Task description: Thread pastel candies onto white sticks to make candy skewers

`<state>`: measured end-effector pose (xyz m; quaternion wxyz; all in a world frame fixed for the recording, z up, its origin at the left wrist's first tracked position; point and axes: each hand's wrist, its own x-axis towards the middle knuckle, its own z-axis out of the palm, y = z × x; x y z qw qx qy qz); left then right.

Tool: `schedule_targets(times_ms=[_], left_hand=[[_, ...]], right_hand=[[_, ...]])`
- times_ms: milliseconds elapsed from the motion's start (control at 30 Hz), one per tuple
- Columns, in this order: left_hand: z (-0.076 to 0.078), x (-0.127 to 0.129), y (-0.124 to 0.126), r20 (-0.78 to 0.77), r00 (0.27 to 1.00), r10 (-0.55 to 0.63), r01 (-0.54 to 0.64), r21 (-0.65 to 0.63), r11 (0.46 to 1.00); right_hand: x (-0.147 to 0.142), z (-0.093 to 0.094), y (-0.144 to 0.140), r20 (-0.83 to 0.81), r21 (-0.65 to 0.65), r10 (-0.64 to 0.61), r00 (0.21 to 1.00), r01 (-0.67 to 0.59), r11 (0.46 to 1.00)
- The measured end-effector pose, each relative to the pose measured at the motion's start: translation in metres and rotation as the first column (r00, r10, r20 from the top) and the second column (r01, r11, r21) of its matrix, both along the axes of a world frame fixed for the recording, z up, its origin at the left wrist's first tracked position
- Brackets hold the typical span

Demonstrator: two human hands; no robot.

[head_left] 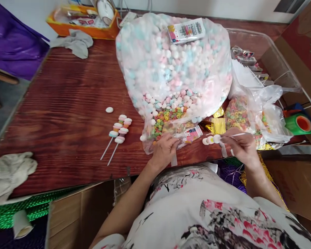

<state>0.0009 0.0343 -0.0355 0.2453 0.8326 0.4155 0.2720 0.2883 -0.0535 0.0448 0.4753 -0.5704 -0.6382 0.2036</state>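
The left hand [163, 149] rests at the mouth of the big clear bag [171, 65], fingers curled down into the loose sweets there; what they close on, if anything, cannot be told. The right hand [242, 145] pinches a thin white stick [233, 135] between thumb and fingertips, held level, with a few pale marshmallow discs [209, 139] threaded on the end that points toward the left hand.

Far to the left of the left hand, a crumpled pale cloth [10, 171] lies at the near edge of the wooden table [67, 93]. Nearer, but well apart from the hand, two finished skewers [118, 133] lie side by side — pastel discs stacked with coloured rings between them, sticks pointing toward the person. Just beyond them sits a single white marshmallow [109, 109]. Farther back, a grey cloth [75, 42] lies beside an orange tray [80, 20].

Just above the left hand, coloured cereal rings [166, 119] mix with pink, white and blue marshmallows inside the bag, and a small printed packet [193, 134] lies between the two hands. Beyond the right hand are gold twist ties [218, 125], then a smaller bag of cereal rings [238, 112] — and at the far right a green tape roll [300, 123], near a clear plastic bin [264, 52].
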Motion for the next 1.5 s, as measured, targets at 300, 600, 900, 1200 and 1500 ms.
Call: schedule_targets(times_ms=[300,600,900,1200,1500], left_hand=[[0.014,-0.007,0.004,0.429,0.898,0.096,0.017,-0.252,0.968],[0.001,-0.012,0.000,0.478,0.871,0.117,-0.087,-0.084,0.993],[0.005,-0.002,-0.006,-0.094,0.993,-0.066,0.084,0.206,0.975],[-0.005,-0.002,0.000,0.383,0.921,0.075,-0.016,-0.154,0.988],[0.008,0.002,0.009,0.473,0.841,0.262,0.041,-0.539,0.842]], right_hand=[[-0.031,0.005,0.014,-0.519,0.148,-0.126,0.845,0.234,0.961],[-0.036,-0.009,0.014,-0.564,0.034,-0.178,0.806,0.239,0.971],[-0.045,-0.031,0.016,-0.628,-0.068,-0.208,0.750,0.214,0.974],[-0.032,-0.041,0.013,-0.801,-0.019,-0.183,0.570,0.282,0.959],[-0.044,-0.025,0.007,-0.776,-0.001,-0.136,0.615,0.214,0.977]])
